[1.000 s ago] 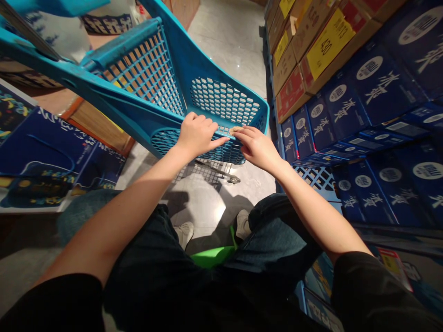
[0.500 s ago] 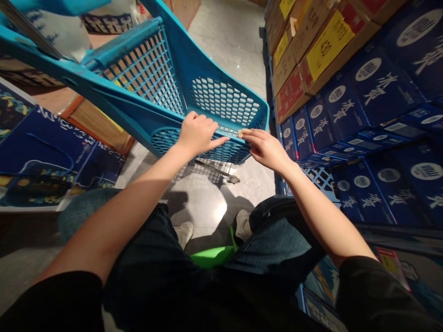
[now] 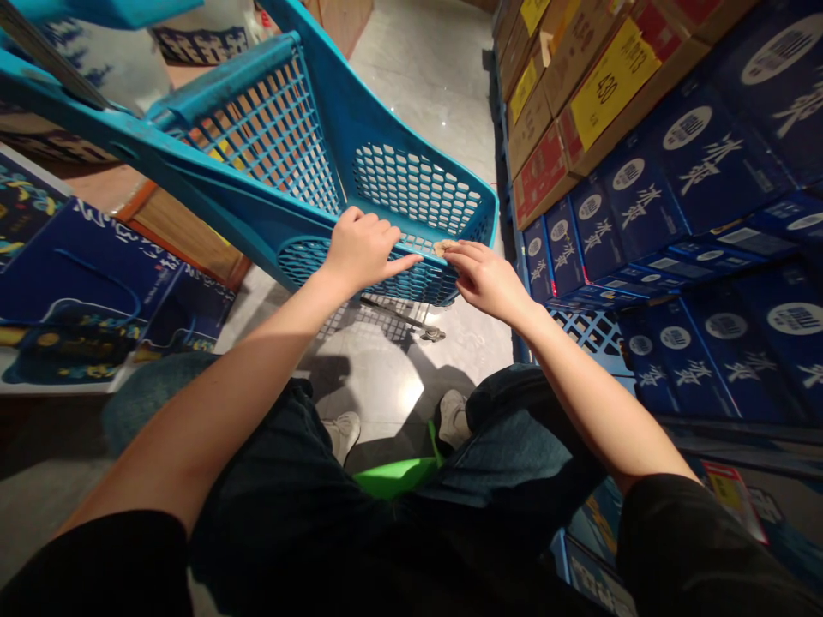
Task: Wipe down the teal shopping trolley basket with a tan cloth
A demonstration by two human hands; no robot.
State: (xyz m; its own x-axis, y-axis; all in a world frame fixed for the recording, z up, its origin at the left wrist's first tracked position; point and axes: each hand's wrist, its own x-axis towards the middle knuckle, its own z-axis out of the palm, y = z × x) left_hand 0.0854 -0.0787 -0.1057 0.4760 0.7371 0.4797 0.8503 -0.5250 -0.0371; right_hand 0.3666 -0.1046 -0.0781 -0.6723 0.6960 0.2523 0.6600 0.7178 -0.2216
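A blue plastic shopping cart (image 3: 376,107) with honeycomb-holed walls stands before me, its basket pointing to the right. My left hand (image 3: 360,248) grips its near rim, fingers curled over the edge and thumb laid along it. Farther right on the same rim, my right hand (image 3: 492,284) pinches a small beige crumpled piece, perhaps a cloth (image 3: 442,248), against the edge. Most of that piece is hidden under the fingers.
Stacked blue boxes (image 3: 633,184) and brown cartons (image 3: 579,103) with yellow price signs line the right side. Blue gift bags (image 3: 70,283) stand at left. Something bright green (image 3: 395,477) lies between my legs, and a cart wheel (image 3: 432,334) shows below the basket.
Both hands and the cart have shifted very slightly left in view. The right hand has slid a little left along the rim with the beige piece.
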